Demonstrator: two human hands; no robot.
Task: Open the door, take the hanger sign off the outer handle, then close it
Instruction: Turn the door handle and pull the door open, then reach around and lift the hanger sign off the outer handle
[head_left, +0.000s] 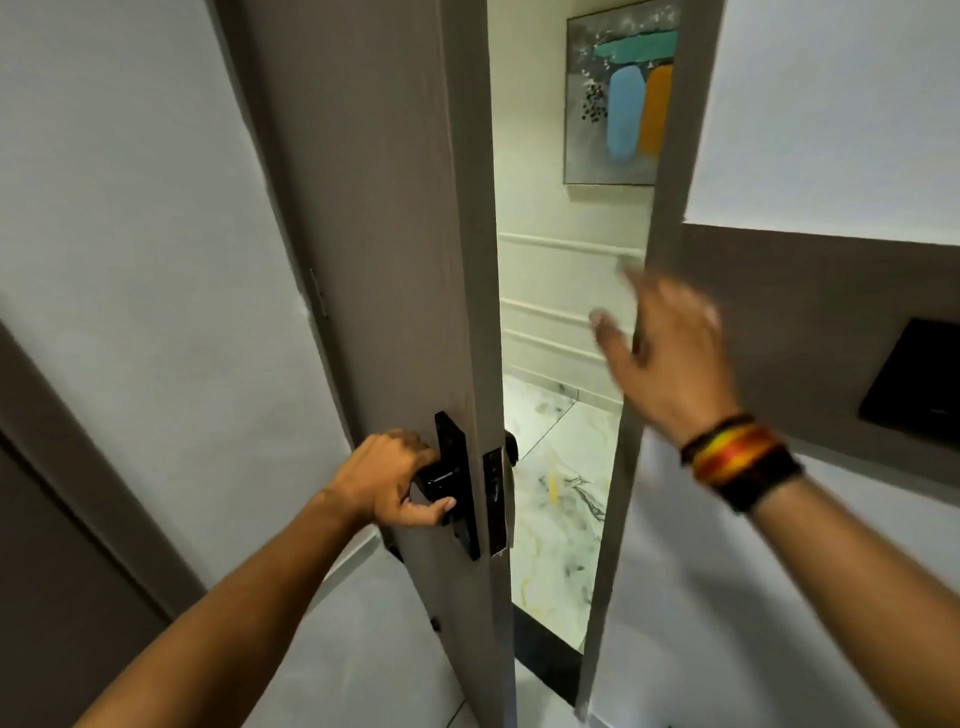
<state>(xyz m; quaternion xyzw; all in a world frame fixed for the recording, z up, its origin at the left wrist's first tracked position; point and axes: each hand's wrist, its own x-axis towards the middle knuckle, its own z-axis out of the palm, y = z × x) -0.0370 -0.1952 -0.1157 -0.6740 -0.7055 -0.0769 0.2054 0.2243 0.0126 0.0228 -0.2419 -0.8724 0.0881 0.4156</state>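
Observation:
The grey-brown door (374, 234) stands partly open, swung toward me, with a gap to the frame (670, 171) on the right. My left hand (392, 480) is shut on the black inner handle (441, 480), beside its black backplate. A small dark piece of the outer handle (511, 448) shows past the door's edge. The hanger sign is hidden behind the door. My right hand (667, 358) is raised and blurred in front of the gap, fingers spread, holding nothing. A striped wristband sits on its wrist.
Through the gap I see a marble floor (558, 499), a cream panelled wall and a framed abstract painting (621, 98). A black panel (914, 384) is set in the wall to the right. White wall lies to the left.

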